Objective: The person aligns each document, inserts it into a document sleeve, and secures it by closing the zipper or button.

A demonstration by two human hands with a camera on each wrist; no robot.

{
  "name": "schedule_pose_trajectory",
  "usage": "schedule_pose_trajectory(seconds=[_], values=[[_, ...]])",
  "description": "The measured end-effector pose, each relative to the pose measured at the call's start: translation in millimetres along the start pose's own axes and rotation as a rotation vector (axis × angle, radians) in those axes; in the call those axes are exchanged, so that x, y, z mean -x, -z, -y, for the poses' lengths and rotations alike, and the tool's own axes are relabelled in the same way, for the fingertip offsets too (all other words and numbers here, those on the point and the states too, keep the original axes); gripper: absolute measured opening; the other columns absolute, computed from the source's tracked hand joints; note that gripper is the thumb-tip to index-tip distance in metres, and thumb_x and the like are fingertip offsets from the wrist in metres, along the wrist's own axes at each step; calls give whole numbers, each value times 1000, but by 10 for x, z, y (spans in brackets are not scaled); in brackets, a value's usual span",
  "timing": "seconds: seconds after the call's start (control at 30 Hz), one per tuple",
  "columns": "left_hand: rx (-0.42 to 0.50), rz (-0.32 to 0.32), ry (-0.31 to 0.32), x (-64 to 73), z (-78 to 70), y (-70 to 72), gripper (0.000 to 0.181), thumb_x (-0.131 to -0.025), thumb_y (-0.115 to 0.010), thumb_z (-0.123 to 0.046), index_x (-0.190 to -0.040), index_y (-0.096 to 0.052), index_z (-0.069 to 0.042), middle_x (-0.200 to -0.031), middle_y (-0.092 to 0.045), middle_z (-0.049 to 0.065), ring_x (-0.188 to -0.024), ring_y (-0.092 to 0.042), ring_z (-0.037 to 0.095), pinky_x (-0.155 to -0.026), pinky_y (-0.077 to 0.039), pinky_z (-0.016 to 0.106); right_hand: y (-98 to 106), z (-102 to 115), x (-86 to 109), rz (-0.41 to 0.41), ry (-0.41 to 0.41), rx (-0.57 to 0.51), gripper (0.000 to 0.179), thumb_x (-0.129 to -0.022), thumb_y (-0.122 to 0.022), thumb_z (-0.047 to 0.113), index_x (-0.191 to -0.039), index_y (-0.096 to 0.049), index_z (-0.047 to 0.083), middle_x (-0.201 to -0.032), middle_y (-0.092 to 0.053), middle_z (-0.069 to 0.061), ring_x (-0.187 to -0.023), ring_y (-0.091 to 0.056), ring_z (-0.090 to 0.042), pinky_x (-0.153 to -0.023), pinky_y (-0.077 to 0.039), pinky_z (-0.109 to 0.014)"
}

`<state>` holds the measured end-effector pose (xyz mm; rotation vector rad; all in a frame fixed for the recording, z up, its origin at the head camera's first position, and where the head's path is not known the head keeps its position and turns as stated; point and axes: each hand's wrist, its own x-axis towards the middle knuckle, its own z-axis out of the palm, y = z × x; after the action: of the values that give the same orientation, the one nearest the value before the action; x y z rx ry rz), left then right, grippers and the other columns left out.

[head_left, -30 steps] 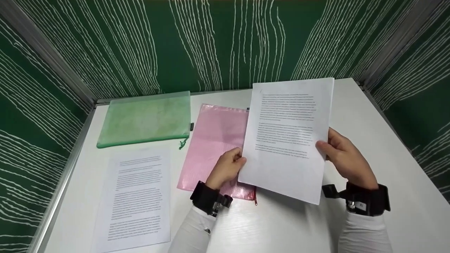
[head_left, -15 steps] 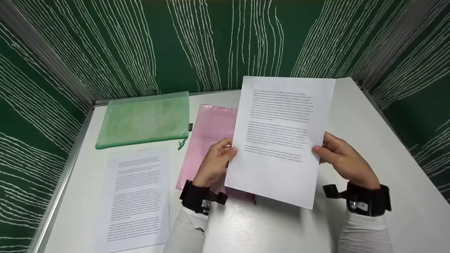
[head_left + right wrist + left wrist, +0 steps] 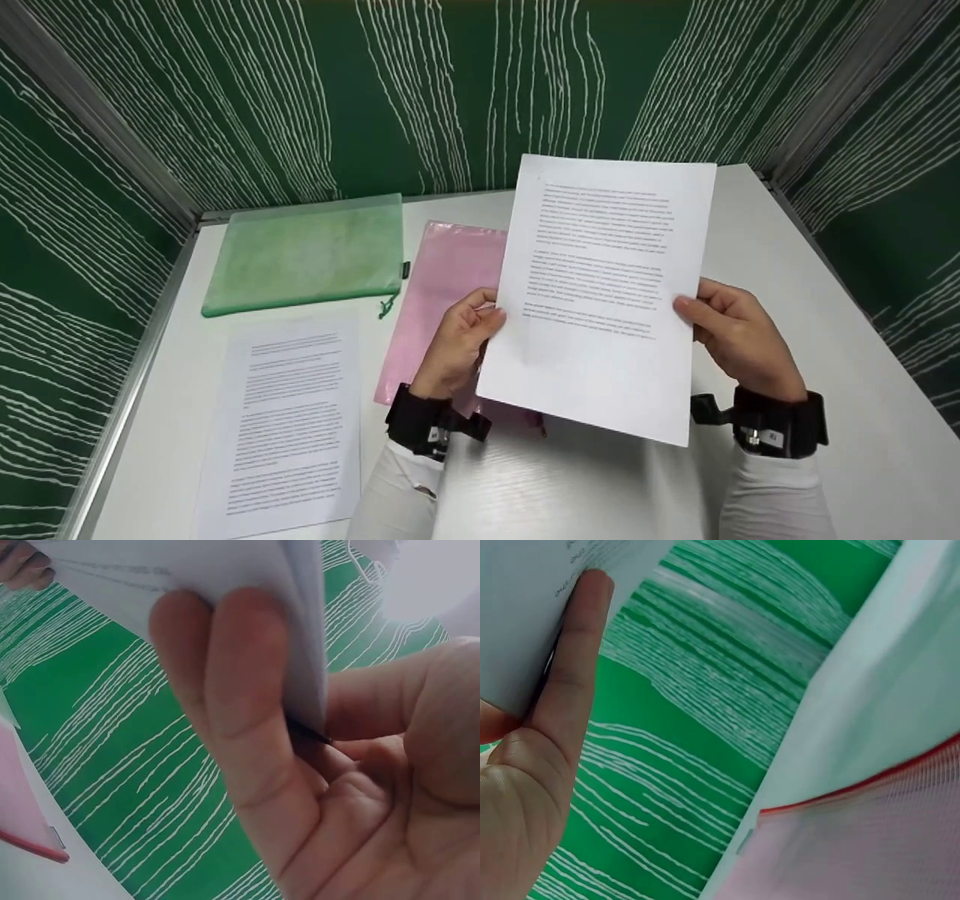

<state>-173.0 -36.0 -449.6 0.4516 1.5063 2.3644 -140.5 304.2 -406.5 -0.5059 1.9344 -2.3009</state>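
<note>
Both hands hold a stack of printed paper up off the table, tilted so its text faces the head camera. My left hand pinches the left edge, thumb on the front and fingers behind. At the right edge my right hand grips it the same way. In the right wrist view, fingertips press the back of the paper. Beneath and left of the stack lies a pink zip pouch, partly hidden by the paper and left hand. Its red zip edge shows in the left wrist view.
A green zip pouch lies flat at the back left of the white table. In front of it rests another printed sheet. Green walls with white wavy lines stand behind and at both sides.
The paper stack has shifted left over the pink pouch, covering more of it, then tilted and risen slightly. Both hands keep hold of it, the left hand having moved left with it.
</note>
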Motion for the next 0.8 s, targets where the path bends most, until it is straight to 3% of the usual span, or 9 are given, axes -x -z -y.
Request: schedule_pose_trajectory(seconds=[0.13,0.2,0.3,0.5,0.6,0.8], values=[[13,40,110,26,-34,-3,22,-108,-46,-1,-126,-52,9,-100,-74,8,-83,-73,17,-68,-60,30,-22,4,-7,-106,9,31,39,-106,-53,2,-140,-49,-17,-126,-70,-17,-102,-73,-24,-76,-60,-31],[4,62,129,43,-54,0,23,-107,-46,0,-126,-51,12,-100,-74,8,-83,-73,17,-69,-60,30,-27,6,-7,-135,14,37,39,-106,-54,3,-139,-50,-17,-126,-70,-17,-101,-73,-23,-75,-60,-30],[8,80,98,57,-71,4,21,-106,-47,4,-123,-54,13,-98,-75,8,-85,-74,17,-71,-60,30,-27,7,-3,-137,9,19,39,-106,-54,3,-140,-50,-16,-126,-70,-17,-99,-73,-23,-74,-60,-30],[42,114,48,65,-73,-8,15,-105,-46,5,-112,-59,3,-95,-76,5,-86,-74,17,-72,-60,32,-26,20,0,-108,9,-77,35,-106,-49,-2,-138,-51,-17,-124,-70,-19,-98,-74,-24,-74,-60,-31],[-11,77,56,65,-72,-26,11,-105,-50,4,-109,-60,5,-92,-76,6,-84,-73,16,-72,-59,30,-16,32,11,-98,26,-118,34,-106,-47,-6,-138,-50,-19,-125,-69,-21,-100,-74,-26,-76,-61,-33],[-230,-72,85,48,-57,-83,8,-100,-63,1,-93,-62,5,-85,-75,12,-72,-70,12,-65,-57,26,1,69,36,-147,38,-88,34,-104,-50,-8,-136,-51,-20,-124,-69,-22,-98,-74,-28,-75,-61,-35]])
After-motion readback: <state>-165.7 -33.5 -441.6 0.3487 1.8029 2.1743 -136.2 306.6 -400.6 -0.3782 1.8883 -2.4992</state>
